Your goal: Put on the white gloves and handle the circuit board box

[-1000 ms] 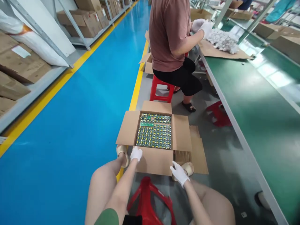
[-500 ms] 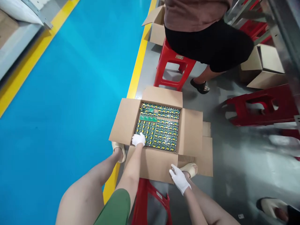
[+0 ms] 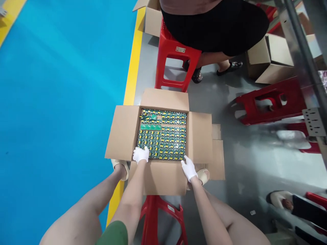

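An opened cardboard box [image 3: 165, 178] stands before me, its flaps folded outward. Inside lie rows of green circuit boards [image 3: 173, 137] with yellow parts. My left hand [image 3: 141, 154], in a white glove, reaches in at the near left corner, thumb and fingers apart over the edge of the boards. At the near right corner is my right hand [image 3: 189, 168], also gloved, fingers stretched toward the boards' edge. Neither hand visibly lifts a board. Plain green board strips [image 3: 150, 127] and a few loose boards [image 3: 146, 116] lie toward the box's far left.
A red stool [image 3: 150, 217] is under the box's near side. Beyond the box, a person [image 3: 214, 27] sits on another red stool [image 3: 176, 54]. Flattened cardboard [image 3: 216, 160] lies to the right, near a tipped red stool [image 3: 270, 102]. A yellow floor line [image 3: 131, 81] runs along the left.
My right hand has moved from beside the near flap up to the box's near right corner. My left hand stays at the near left corner. The view has shifted to the right.
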Action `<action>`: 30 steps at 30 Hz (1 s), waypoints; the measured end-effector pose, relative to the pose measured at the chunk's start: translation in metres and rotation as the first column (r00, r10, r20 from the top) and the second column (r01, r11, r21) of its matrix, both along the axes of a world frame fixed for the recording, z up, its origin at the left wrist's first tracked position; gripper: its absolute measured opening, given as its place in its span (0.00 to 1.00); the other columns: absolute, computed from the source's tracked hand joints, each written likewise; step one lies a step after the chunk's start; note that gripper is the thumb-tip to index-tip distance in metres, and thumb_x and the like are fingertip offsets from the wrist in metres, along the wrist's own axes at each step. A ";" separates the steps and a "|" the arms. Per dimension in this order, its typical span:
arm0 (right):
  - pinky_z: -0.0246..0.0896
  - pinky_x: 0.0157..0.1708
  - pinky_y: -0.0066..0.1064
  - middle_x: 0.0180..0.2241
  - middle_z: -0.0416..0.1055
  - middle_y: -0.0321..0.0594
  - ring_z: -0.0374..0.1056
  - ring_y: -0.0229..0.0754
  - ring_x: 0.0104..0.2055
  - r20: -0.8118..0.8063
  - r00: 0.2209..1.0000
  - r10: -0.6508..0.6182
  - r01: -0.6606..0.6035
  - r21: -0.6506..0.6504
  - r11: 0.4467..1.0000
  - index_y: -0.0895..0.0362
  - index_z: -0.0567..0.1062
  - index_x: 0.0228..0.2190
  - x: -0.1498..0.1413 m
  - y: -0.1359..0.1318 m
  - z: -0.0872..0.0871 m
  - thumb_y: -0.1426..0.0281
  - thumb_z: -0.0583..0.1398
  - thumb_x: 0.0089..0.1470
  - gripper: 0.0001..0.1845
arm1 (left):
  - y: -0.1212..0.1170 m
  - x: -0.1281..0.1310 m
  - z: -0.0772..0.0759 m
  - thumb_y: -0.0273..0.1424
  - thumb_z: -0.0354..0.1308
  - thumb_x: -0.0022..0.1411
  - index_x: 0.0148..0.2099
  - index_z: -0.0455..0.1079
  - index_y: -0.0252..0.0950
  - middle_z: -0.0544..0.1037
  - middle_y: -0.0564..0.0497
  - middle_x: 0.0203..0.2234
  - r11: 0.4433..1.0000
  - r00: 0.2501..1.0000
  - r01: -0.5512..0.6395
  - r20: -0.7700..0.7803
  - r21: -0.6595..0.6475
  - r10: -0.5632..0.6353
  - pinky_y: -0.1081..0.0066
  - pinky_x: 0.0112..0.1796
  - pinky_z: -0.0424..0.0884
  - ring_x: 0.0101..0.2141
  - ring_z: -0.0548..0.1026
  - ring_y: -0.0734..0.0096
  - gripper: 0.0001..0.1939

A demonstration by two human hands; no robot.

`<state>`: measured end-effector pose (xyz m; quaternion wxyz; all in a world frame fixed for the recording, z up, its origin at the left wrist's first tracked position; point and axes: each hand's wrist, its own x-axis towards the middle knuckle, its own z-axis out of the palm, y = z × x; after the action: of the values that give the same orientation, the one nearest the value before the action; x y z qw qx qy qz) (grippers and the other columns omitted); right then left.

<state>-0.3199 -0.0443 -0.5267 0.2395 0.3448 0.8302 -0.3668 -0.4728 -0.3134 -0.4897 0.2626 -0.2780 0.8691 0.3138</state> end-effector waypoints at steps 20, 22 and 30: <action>0.58 0.63 0.59 0.68 0.55 0.49 0.57 0.59 0.67 0.093 0.990 0.107 -0.132 0.331 0.934 0.54 0.65 0.62 -0.068 -0.030 -0.027 0.64 0.63 0.64 0.28 | 0.002 0.010 -0.050 0.38 0.59 0.70 0.56 0.71 0.35 0.76 0.43 0.51 0.968 0.994 0.102 -0.008 -0.230 -0.107 0.55 0.48 0.77 0.48 0.77 0.60 0.17; 0.60 0.62 0.58 0.67 0.56 0.49 0.59 0.58 0.66 0.101 0.989 0.112 -0.140 0.333 0.932 0.54 0.66 0.62 -0.067 -0.026 -0.027 0.64 0.63 0.64 0.27 | -0.002 0.013 -0.052 0.38 0.59 0.70 0.56 0.71 0.35 0.76 0.44 0.51 0.981 0.993 0.104 -0.032 -0.166 -0.110 0.56 0.46 0.77 0.46 0.77 0.61 0.17; 0.63 0.60 0.56 0.66 0.59 0.49 0.62 0.56 0.64 0.109 0.990 0.091 -0.119 0.292 0.949 0.54 0.66 0.61 -0.046 -0.036 -0.029 0.64 0.63 0.65 0.26 | 0.022 0.004 -0.067 0.38 0.60 0.69 0.62 0.67 0.35 0.70 0.40 0.59 0.965 0.994 0.098 -0.024 -0.244 -0.107 0.48 0.54 0.73 0.55 0.73 0.53 0.23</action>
<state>-0.3663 -0.0802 -0.5553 0.2429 0.3490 0.8809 -0.2079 -0.4689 -0.2915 -0.5562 0.2264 -0.2566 0.9189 0.1964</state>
